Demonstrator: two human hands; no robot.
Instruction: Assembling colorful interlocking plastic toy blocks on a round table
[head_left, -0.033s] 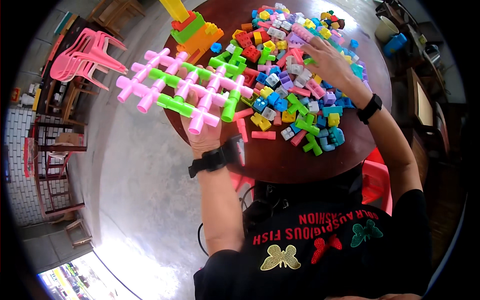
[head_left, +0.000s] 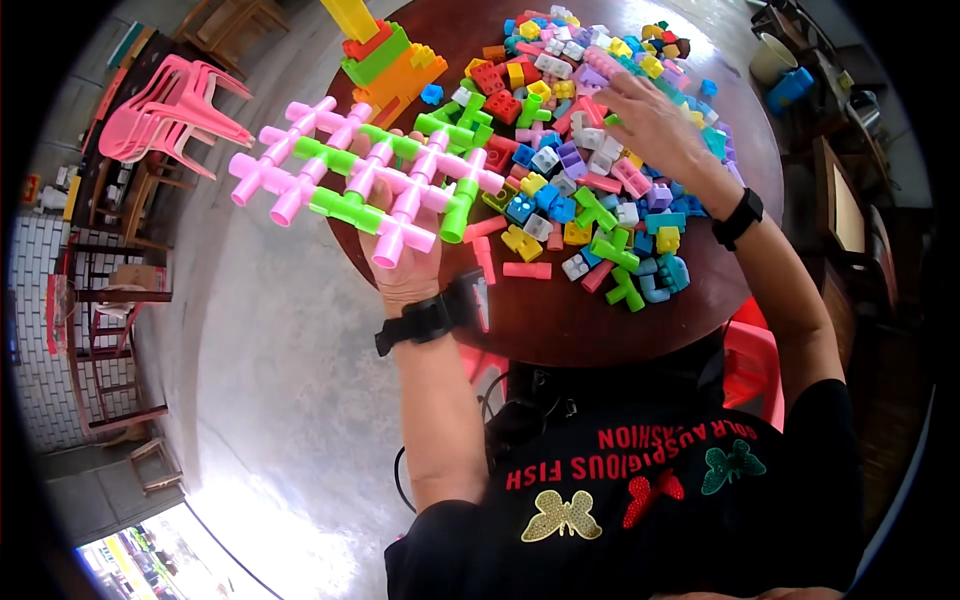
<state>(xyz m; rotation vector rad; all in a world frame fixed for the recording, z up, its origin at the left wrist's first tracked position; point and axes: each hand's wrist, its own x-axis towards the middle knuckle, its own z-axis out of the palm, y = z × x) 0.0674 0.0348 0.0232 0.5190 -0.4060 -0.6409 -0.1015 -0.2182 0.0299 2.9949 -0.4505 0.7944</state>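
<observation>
My left hand (head_left: 408, 272) is closed on a lattice of pink and green plastic pipe connectors (head_left: 366, 175), held up over the left edge of the round table. The lattice covers most of its fingers. My right hand (head_left: 655, 125) reaches over the far right of a heap of building blocks (head_left: 545, 160). Its fingers are stretched out and lie close to a pink ridged piece (head_left: 603, 64); I cannot tell whether they touch it. Green branching connectors (head_left: 613, 248) lie at the near side of the heap.
A tower of orange, green, red and yellow blocks (head_left: 395, 75) stands at the table's far left. Loose pink tubes (head_left: 527, 270) lie on the dark round table (head_left: 590, 335). Stacked pink chairs (head_left: 175, 105) stand on the left; a pail (head_left: 773, 58) is at the far right.
The lattice in my left hand has shifted very slightly left. The fingers of my right hand have moved slightly over the heap.
</observation>
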